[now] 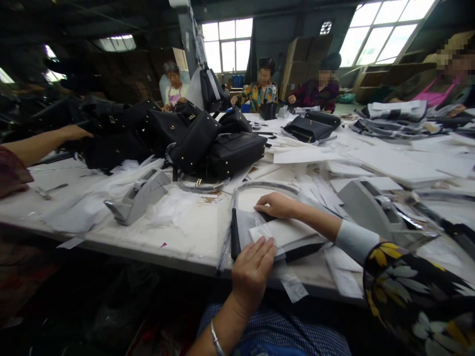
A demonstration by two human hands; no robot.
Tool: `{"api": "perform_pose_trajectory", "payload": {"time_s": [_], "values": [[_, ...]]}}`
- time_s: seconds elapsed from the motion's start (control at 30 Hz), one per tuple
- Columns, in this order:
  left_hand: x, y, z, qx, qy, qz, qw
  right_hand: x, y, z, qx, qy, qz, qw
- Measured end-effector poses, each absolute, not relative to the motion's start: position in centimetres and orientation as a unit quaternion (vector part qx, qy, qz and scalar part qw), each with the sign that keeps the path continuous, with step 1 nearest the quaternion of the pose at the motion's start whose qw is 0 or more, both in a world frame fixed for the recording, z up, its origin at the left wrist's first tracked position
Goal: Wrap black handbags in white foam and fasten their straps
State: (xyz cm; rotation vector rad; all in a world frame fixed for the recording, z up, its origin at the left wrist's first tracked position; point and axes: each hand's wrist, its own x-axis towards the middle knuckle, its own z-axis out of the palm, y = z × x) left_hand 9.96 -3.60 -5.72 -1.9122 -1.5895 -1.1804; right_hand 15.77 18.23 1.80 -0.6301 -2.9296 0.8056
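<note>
A black handbag [234, 240] lies on its side at the front edge of the table, largely covered by white wrapping sheets [293, 232]. Its wrapped handle [267, 185] arches away from me. My left hand [254, 267], a bangle at the wrist, rests with fingers stretched flat on the sheet and the near side of the bag. At the bag's upper edge, my right hand [276, 205] has its fingers curled over the dark rim; the fingertips are partly hidden. A clear plastic strip [294, 287] hangs over the table edge below the bag.
Grey tape dispensers stand left [139, 195] and right [382, 212]. Black handbags [237, 151] are piled at the left back, where another person's hand [76, 132] reaches in. White boards [401, 160] cover the right side. Several people sit across the table.
</note>
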Motion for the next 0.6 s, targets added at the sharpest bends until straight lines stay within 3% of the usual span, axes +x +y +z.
{"api": "perform_pose_trajectory", "payload": {"time_s": [0.3, 0.6], "values": [[8.3, -2.9, -5.6, -0.731, -0.515, -0.41, 0.181, 18.0, 18.8, 0.9, -0.182, -0.94, 0.288, -0.008], [8.3, -2.8, -5.9, -0.734, -0.511, -0.41, 0.18, 17.9, 16.1, 1.6, -0.197, -0.954, 0.224, 0.043]]}}
